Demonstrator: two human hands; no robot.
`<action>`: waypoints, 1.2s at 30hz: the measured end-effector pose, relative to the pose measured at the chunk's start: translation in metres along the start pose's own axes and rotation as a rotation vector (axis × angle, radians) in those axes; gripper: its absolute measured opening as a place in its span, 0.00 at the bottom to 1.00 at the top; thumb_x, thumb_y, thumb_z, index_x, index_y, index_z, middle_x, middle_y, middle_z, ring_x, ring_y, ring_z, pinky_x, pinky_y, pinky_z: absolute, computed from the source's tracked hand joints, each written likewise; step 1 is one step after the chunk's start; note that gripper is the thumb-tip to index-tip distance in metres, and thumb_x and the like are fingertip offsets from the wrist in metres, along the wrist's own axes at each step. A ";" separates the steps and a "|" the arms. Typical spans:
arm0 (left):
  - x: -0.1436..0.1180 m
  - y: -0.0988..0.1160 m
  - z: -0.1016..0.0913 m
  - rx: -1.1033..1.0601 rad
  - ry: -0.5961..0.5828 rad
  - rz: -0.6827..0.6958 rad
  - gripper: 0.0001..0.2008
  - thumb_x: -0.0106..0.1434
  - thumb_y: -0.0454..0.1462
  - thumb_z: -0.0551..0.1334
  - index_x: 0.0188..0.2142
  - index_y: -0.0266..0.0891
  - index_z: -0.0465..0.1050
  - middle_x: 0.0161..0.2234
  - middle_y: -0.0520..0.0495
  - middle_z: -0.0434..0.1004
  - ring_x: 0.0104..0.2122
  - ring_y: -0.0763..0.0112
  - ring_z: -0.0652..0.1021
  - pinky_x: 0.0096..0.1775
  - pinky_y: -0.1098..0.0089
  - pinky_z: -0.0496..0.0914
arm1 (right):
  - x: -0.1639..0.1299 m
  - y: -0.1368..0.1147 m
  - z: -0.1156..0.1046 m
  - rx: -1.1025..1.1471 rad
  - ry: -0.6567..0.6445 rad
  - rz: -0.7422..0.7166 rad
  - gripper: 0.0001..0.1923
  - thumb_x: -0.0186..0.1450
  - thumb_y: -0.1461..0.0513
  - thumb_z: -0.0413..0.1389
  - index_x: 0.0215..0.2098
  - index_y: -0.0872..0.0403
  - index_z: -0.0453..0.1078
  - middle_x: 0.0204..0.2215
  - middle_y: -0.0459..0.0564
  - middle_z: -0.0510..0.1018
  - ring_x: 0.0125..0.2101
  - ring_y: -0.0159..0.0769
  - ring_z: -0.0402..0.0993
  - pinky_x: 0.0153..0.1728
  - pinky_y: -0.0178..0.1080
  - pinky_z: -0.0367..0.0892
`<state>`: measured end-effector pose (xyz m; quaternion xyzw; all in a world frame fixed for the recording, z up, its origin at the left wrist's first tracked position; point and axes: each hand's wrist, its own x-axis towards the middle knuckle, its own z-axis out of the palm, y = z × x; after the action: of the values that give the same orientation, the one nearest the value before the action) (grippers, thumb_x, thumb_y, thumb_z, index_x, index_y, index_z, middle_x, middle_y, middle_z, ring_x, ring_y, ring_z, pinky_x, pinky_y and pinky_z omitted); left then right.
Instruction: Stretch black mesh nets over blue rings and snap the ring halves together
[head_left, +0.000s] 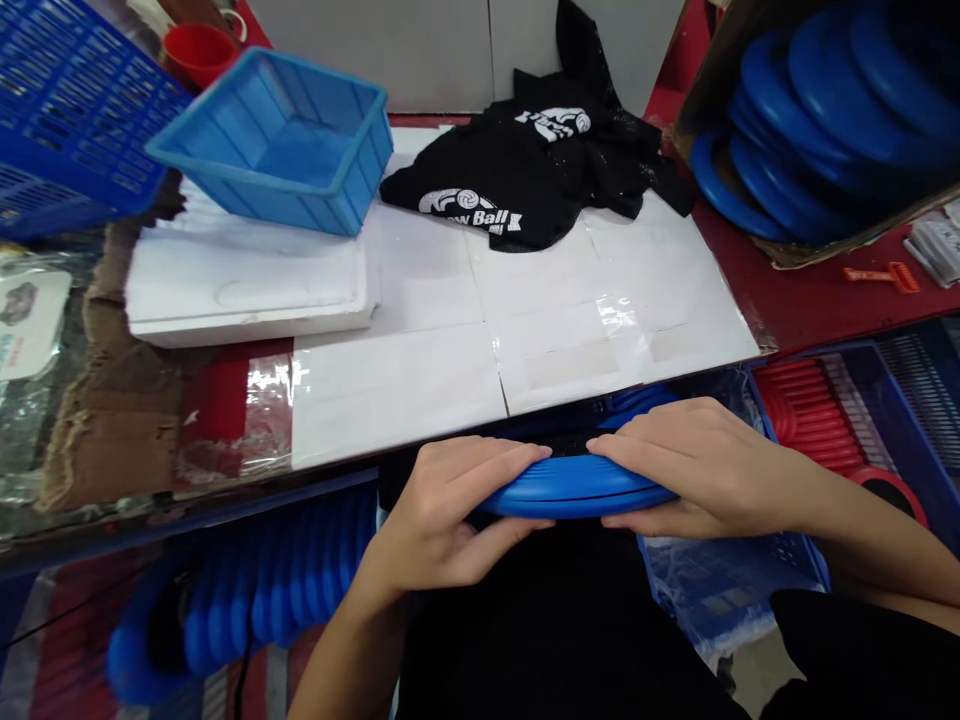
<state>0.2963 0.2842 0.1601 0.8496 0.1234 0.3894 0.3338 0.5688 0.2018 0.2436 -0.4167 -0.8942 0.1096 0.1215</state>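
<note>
Both hands grip the near rim of a blue plastic ring (574,487), which I hold level in front of my body at the table's front edge. My left hand (457,505) is closed on its left part, thumb below and fingers on top. On the right part my right hand (694,470) pinches it the same way. Black material shows inside the ring between my fingertips; its far side is partly hidden. Black mesh fabric pieces with white print (517,170) lie heaped at the back of the white-covered tabletop (420,370).
A blue bin (277,190) rests on a white slab (255,290) at left, beside a blue basket (75,120). Blue rings (810,120) fill a carton at right, near an orange razor-like tool (881,277). Below are more blue rings (262,590) and red rings (810,415).
</note>
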 end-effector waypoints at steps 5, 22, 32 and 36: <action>-0.001 0.004 -0.001 -0.004 0.052 0.002 0.18 0.70 0.41 0.71 0.54 0.34 0.79 0.43 0.40 0.89 0.38 0.62 0.89 0.43 0.70 0.83 | 0.004 -0.002 -0.002 -0.058 -0.001 -0.036 0.21 0.81 0.49 0.49 0.54 0.58 0.71 0.36 0.53 0.85 0.31 0.38 0.81 0.29 0.39 0.69; -0.030 -0.040 -0.023 -0.321 0.197 -0.019 0.20 0.67 0.47 0.73 0.53 0.40 0.83 0.36 0.41 0.88 0.35 0.55 0.87 0.38 0.60 0.84 | -0.013 0.022 -0.002 0.235 0.001 0.124 0.21 0.73 0.53 0.60 0.60 0.54 0.71 0.42 0.52 0.86 0.37 0.39 0.84 0.40 0.39 0.73; -0.005 -0.018 -0.010 0.051 -0.170 -0.031 0.22 0.76 0.45 0.65 0.64 0.39 0.72 0.47 0.38 0.87 0.44 0.58 0.87 0.45 0.63 0.82 | -0.006 0.018 0.021 0.089 0.009 0.127 0.16 0.76 0.52 0.58 0.54 0.56 0.73 0.38 0.52 0.86 0.35 0.41 0.84 0.37 0.40 0.72; -0.004 -0.013 0.000 0.105 -0.098 0.048 0.21 0.78 0.45 0.62 0.62 0.35 0.71 0.43 0.37 0.87 0.39 0.59 0.87 0.40 0.64 0.82 | -0.006 0.014 0.019 0.054 0.052 0.059 0.27 0.78 0.43 0.53 0.55 0.58 0.72 0.39 0.55 0.85 0.35 0.41 0.83 0.35 0.40 0.74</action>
<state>0.2947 0.2923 0.1492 0.8868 0.1066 0.3482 0.2848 0.5770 0.2042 0.2204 -0.4421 -0.8748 0.1263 0.1528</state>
